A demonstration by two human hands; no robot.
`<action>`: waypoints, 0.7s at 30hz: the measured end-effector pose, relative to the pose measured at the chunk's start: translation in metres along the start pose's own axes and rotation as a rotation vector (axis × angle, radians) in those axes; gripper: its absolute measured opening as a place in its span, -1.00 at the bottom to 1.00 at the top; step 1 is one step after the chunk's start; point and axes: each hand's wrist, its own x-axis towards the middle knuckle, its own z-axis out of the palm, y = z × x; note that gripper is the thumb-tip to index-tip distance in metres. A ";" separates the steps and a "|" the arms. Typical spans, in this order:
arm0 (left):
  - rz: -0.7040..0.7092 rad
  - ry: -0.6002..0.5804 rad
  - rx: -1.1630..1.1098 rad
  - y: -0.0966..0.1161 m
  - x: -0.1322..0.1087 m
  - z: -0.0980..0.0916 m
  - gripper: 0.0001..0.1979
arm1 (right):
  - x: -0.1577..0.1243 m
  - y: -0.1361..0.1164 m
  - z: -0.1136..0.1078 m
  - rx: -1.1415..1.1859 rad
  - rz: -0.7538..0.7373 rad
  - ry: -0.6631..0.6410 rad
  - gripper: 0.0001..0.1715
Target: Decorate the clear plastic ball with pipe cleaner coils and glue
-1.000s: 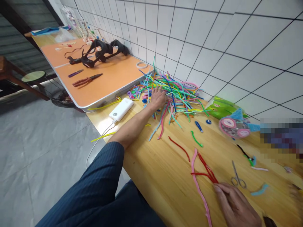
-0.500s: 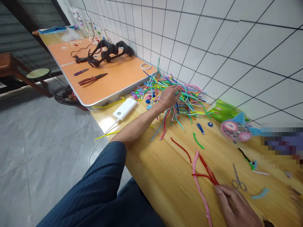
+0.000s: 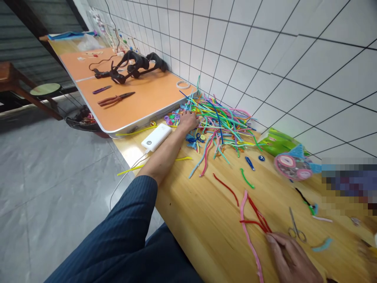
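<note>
My left hand point(image 3: 188, 120) reaches to the left side of a heap of coloured pipe cleaners point(image 3: 226, 116). Its fingers are bent down and apart over small coloured curls, with their tips partly hidden. My right hand point(image 3: 291, 255) is closed in a pinch on the ends of several red pipe cleaners point(image 3: 259, 215) twisted together, near the front of the wooden table. A pink pipe cleaner point(image 3: 246, 232) lies under one red strand. A loose red piece point(image 3: 226, 188) and a short green piece point(image 3: 246, 179) lie farther back. Right of the red bundle rest small scissors point(image 3: 297, 228).
A white power bank point(image 3: 156, 137) with a cable lies left of my forearm. Pliers point(image 3: 116, 99) and a black headgear frame point(image 3: 132, 67) lie on the raised orange board point(image 3: 147, 96). To the right are a green packet point(image 3: 278, 141) and a fish-shaped craft point(image 3: 294, 162). A tiled wall runs behind.
My left hand has moved left and slightly down across the heap, uncovering pipe cleaners in its middle. My right hand stays nearly still, pinching the red bundle.
</note>
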 end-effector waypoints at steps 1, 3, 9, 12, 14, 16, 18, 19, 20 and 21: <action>0.009 0.003 -0.003 0.001 0.001 0.002 -0.48 | 0.000 0.000 0.000 0.004 0.004 -0.003 -0.59; 0.032 0.009 -0.015 0.004 0.002 0.004 -0.49 | -0.001 0.000 0.000 0.009 0.015 -0.016 -0.60; 0.094 0.041 -0.090 0.008 0.001 0.012 -0.58 | 0.000 -0.001 -0.001 0.002 -0.004 -0.016 -0.59; 0.090 0.068 -0.152 0.006 0.005 0.013 -0.63 | 0.002 -0.002 -0.001 0.003 -0.020 -0.011 -0.63; 0.069 0.090 -0.202 0.001 0.012 0.010 -0.65 | 0.002 -0.004 -0.001 0.015 -0.019 -0.011 -0.65; 0.039 0.118 -0.249 -0.004 0.024 0.003 -0.64 | 0.003 -0.005 0.000 0.024 -0.022 -0.002 -0.66; 0.010 0.145 -0.282 -0.009 0.041 -0.005 -0.61 | 0.004 -0.007 0.001 0.020 -0.026 0.004 -0.65; 0.000 0.154 -0.294 -0.010 0.049 -0.008 -0.59 | 0.004 -0.007 0.001 0.018 -0.031 0.002 -0.65; -0.009 0.154 -0.301 -0.011 0.057 -0.011 -0.59 | 0.004 -0.007 0.001 0.017 -0.034 0.001 -0.65; -0.017 0.149 -0.306 -0.012 0.065 -0.012 -0.59 | 0.004 -0.008 0.001 0.020 -0.037 0.000 -0.66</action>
